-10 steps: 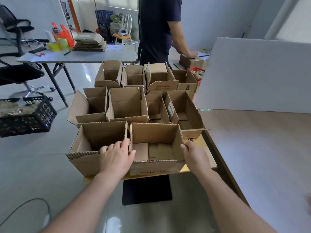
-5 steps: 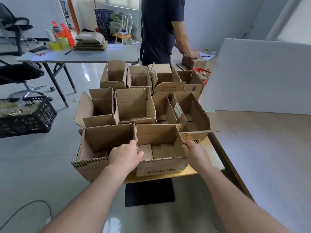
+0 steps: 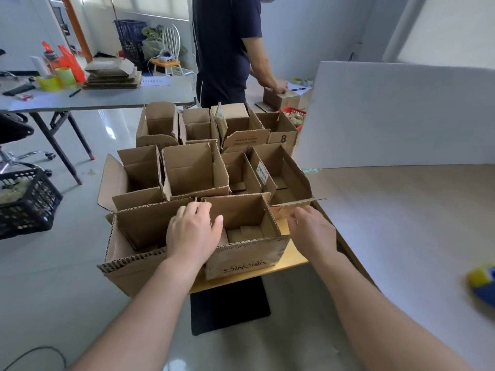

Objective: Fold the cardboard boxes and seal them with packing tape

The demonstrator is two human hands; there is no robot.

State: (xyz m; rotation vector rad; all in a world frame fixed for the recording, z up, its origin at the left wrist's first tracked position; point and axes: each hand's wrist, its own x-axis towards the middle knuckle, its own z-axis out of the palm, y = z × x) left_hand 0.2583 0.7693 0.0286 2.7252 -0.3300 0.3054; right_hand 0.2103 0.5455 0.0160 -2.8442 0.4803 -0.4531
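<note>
Both hands have slid forward along the SIBIONICS box (image 3: 247, 259) since half a second ago, and the left thumb now hooks inside it. That open-topped box sits at the near edge of a small yellow-topped bench (image 3: 290, 261), touching a larger open box (image 3: 134, 236) on its left. The left hand (image 3: 192, 234) grips the box's left wall, fingers draped over the outside and thumb inside. The right hand (image 3: 312, 231) sits just beside the right wall near its back corner, fingers curled; I cannot tell whether it holds anything. More open cardboard boxes (image 3: 195, 170) crowd the bench behind. Farther back, another person (image 3: 225, 49) rests a hand on a small closed box (image 3: 281, 99). A blurred yellow-and-blue object (image 3: 482, 285) lies on the wide bench (image 3: 401, 236) to the right.
</note>
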